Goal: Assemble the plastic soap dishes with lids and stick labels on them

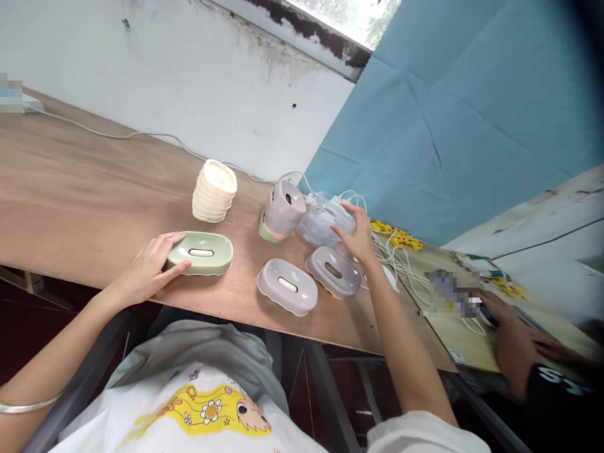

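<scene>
My left hand (148,264) grips the left end of a green oval soap box (214,250), its thumb at the near side and fingers at the far side. A cream strip shows in the slot of its top. My right hand (357,234) reaches across to a heap of clear plastic pieces (314,225), with thumb and fingers around the edge of one. Near that arm sit a greyish-lilac soap box (302,290) with a cream strip in its slot and a second lilac piece (323,261) with a brown-looking slot.
A stack of cream trays (212,195) and a stack of lilac covers (283,211) stand toward the wall. White cables (401,261) lie at right, beside yellow items (396,234). Another person's hands (512,333) are at the adjoining table.
</scene>
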Demonstrator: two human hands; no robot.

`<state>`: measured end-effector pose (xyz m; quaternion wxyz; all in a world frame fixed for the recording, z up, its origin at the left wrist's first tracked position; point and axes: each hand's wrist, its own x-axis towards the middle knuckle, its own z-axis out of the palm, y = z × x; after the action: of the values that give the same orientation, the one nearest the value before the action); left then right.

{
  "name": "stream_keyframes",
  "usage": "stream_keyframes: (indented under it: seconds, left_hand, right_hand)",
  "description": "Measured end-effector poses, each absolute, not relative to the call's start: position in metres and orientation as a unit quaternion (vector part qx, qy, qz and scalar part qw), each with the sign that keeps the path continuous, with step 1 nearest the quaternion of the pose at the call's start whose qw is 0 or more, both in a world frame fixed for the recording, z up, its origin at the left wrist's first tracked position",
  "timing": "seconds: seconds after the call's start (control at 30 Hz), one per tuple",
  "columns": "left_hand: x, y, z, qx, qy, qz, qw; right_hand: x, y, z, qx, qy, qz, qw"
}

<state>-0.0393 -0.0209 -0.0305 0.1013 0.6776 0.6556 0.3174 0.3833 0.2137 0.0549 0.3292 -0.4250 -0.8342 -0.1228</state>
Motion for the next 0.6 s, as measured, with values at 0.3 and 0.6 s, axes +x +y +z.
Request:
stream_keyframes:
  seconds: [0.3,0.6]
  left_hand:
    - [-0.038,-0.023,-0.026,0.674,0.664,0.304,0.113]
    - [-0.039,-0.022,-0.028,0.675,0.662,0.308,0.107]
  right_hand:
    - [0.390,0.221,0.045,-0.462,-0.822,-0.062,0.328]
    - [0.385,0.226,0.039,-0.514,-0.754,-0.057,0.406]
